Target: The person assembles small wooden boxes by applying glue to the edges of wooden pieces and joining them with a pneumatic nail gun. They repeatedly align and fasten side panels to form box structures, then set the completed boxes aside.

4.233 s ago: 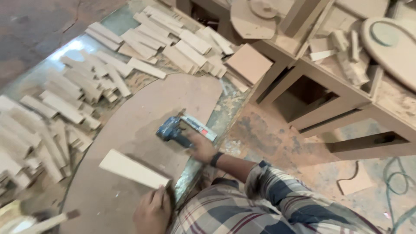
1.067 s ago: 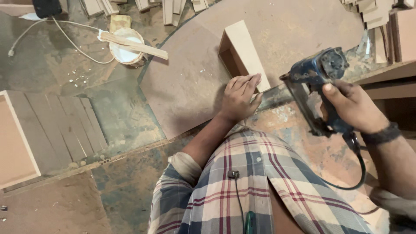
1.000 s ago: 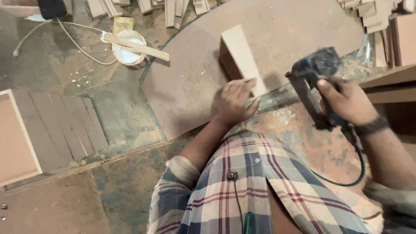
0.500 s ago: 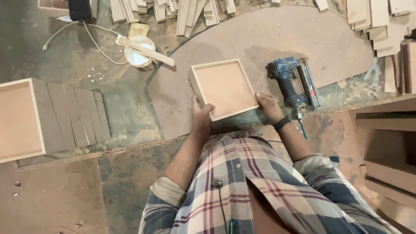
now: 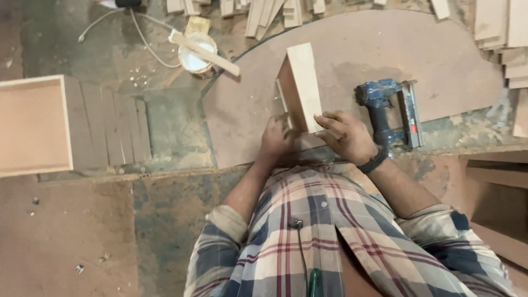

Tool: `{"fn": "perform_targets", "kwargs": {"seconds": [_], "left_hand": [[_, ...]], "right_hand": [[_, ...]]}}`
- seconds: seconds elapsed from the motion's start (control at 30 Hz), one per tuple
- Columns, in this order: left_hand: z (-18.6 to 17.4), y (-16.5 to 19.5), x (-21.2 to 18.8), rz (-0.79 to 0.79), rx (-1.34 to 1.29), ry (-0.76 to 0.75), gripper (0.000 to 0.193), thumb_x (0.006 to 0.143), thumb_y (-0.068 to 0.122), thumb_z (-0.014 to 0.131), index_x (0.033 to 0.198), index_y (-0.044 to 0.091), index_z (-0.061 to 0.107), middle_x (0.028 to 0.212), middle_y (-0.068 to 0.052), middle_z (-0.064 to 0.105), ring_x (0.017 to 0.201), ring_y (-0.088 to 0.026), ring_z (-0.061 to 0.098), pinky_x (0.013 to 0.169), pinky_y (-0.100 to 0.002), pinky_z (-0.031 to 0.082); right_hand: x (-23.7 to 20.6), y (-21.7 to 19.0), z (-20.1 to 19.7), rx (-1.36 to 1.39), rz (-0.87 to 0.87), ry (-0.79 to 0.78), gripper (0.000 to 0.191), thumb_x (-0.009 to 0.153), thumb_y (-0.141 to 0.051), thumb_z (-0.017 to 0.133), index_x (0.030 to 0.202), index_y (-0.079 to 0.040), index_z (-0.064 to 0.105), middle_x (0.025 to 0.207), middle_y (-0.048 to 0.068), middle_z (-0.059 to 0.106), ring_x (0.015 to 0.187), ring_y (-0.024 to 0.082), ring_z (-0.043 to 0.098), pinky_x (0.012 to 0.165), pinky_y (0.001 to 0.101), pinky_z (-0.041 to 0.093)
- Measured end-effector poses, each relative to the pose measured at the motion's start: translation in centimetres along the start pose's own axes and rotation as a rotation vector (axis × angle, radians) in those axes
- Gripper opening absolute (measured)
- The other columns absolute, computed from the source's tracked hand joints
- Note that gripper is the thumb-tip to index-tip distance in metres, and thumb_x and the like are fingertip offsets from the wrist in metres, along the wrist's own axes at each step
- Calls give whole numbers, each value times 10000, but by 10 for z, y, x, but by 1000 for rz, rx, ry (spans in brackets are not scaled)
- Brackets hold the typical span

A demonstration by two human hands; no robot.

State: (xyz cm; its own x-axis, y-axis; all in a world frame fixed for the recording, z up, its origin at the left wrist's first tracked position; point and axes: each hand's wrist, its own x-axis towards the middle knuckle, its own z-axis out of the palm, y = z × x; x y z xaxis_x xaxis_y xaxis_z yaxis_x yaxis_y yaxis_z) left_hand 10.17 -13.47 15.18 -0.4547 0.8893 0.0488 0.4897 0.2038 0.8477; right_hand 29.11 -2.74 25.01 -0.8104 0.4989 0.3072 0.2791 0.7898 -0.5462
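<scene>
A shallow square wooden box (image 5: 300, 87) stands on its edge on a large rounded brown board (image 5: 357, 60). My left hand (image 5: 276, 138) grips the box's near left side. My right hand (image 5: 346, 135) holds its near right corner. A blue nail gun (image 5: 388, 110) lies on the board just right of my right hand, with nobody touching it.
A white glue pot with a wooden stick (image 5: 199, 52) sits at the board's left edge, cables beside it. Another shallow box (image 5: 33, 125) and flat slats (image 5: 113, 129) lie at left. Stacks of wooden strips (image 5: 503, 38) line the top and right edges. Furniture frame (image 5: 495, 192) at right.
The box lay flat on the board half a second ago; now both hands have tipped it up onto its edge. The nail gun, set down earlier, stays on the board.
</scene>
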Motion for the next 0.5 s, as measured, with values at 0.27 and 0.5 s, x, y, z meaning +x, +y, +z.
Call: {"fn": "perform_targets", "kwargs": {"seconds": [0.27, 0.5], "left_hand": [[-47, 46, -26, 496, -10, 161, 314, 958, 120, 751, 1255, 57, 671, 1114, -119, 725, 992, -279, 730, 871, -381, 596], [-48, 36, -18, 514, 12, 144, 189, 913, 135, 784, 1081, 55, 749, 1049, -98, 732, 939, -245, 739, 816, -351, 614]], "right_hand": [[12, -6, 12, -82, -185, -89, 406, 898, -130, 746, 1290, -49, 683, 1151, 162, 687, 929, 344, 693, 756, 418, 576], [18, -13, 11, -185, -237, -100, 395, 899, -98, 737, 1280, -2, 689, 1076, 151, 683, 835, 308, 687, 682, 392, 559]]}}
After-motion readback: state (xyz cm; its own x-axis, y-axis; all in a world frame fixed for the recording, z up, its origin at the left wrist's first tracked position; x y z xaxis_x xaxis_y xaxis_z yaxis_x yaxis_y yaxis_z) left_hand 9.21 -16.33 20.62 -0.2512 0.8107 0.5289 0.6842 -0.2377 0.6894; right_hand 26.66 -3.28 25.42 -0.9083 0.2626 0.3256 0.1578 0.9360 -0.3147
